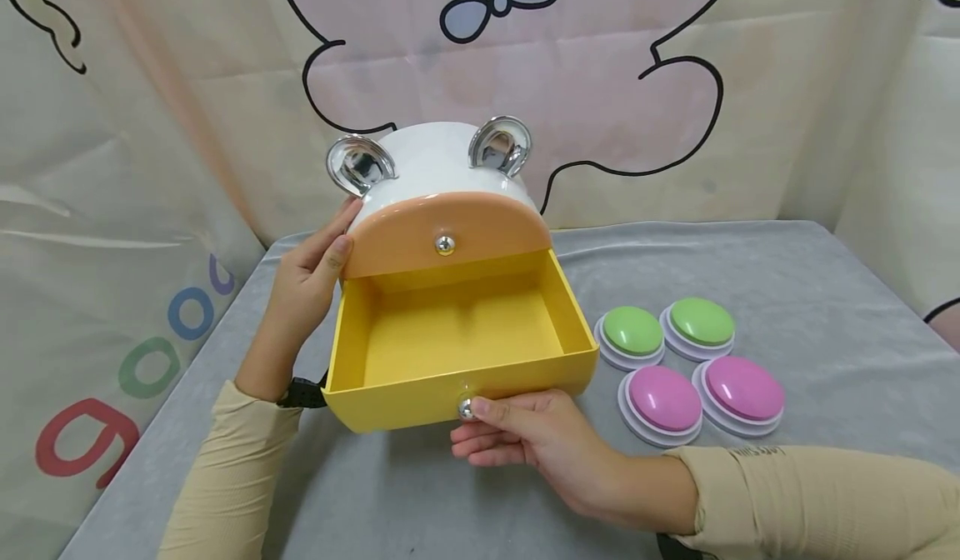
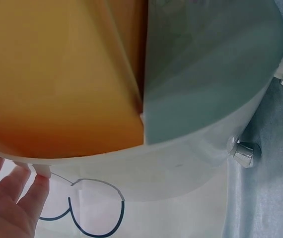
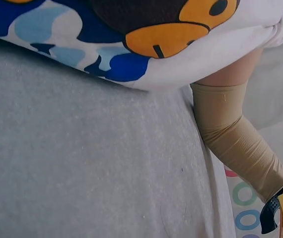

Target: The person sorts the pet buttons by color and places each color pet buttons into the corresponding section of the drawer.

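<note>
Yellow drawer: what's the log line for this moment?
yellow drawer: open; left grip: holds box; right grip: holds lower knob; table: two green buttons, two pink buttons

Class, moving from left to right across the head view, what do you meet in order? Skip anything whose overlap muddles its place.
Left hand → left silver ear → upper silver knob → right silver ear → left green button → right green button.

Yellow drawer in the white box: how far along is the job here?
Done: the yellow drawer is pulled out, below the orange front. In hand: the right hand pinches the drawer's silver knob while the left hand holds the white box at its side. Left: possibly filling or closing the drawer; nothing shows inside it, and green discs and pink discs sit nearby.
</note>
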`<state>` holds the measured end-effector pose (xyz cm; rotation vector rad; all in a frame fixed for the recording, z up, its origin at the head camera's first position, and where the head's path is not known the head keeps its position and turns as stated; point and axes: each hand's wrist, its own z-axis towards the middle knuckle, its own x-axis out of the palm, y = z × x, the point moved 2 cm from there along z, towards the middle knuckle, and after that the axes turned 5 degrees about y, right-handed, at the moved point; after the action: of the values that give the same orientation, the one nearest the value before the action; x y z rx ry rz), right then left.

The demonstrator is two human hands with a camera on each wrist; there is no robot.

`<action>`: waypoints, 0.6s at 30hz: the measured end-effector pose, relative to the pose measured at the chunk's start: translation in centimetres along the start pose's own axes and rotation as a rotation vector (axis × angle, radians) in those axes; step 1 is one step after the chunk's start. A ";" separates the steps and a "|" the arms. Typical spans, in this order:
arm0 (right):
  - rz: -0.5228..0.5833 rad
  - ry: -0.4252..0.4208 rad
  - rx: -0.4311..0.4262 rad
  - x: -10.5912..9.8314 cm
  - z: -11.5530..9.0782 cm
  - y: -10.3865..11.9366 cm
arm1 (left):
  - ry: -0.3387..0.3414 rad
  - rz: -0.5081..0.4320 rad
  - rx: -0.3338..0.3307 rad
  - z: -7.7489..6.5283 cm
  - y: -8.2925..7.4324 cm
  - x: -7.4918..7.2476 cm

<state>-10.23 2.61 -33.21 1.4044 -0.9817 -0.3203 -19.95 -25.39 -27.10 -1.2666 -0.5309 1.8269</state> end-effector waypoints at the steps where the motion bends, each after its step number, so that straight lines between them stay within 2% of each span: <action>1: 0.002 0.004 0.002 0.0 -0.1 0.0 | -0.002 0.001 0.001 0.0 0.0 0.0; 18: 0.020 0.045 -0.005 0.0 -1.3 -0.9 | 0.003 -0.007 0.012 0.0 0.1 0.0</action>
<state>-8.98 3.32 -33.87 1.3906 -0.9563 -0.2755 -19.99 -25.41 -27.20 -1.2584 -0.5211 1.8194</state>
